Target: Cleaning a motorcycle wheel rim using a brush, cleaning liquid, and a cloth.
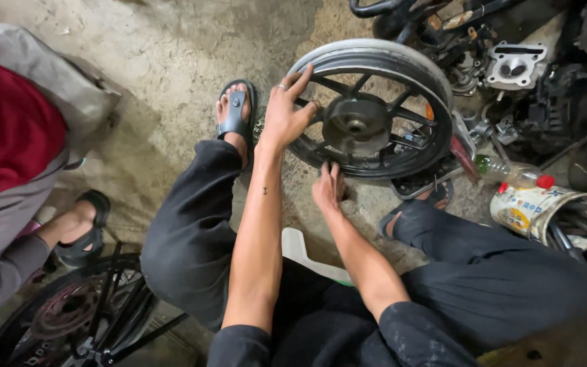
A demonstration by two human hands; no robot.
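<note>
- The fingers [298,80] of the left hand [285,112] are lying spread and extended across the left rim of the wheel [375,109], pressing on it rather than closing around it; a ring is showing on one finger.
- The fingers of the right hand [327,187] are curling against the near lower edge of the wheel; whether they are gripping the rim cannot be told.
- The wheel, a black cast motorcycle rim with spokes and a central hub [356,125], is leaning tilted on the concrete floor [171,61], far from the person and between the two sandalled feet.
- The left foot in a dark sandal [236,112] is resting just left of the wheel.
- A printed tin can [531,209] holding metal tools is lying to the right, with a clear bottle with a red cap [514,175] just beyond it.
- Engine parts [518,68] are piling up at the far right.
- A second spoked wheel [69,312] is lying at the near left, beside another person in a red top [5,122].
</note>
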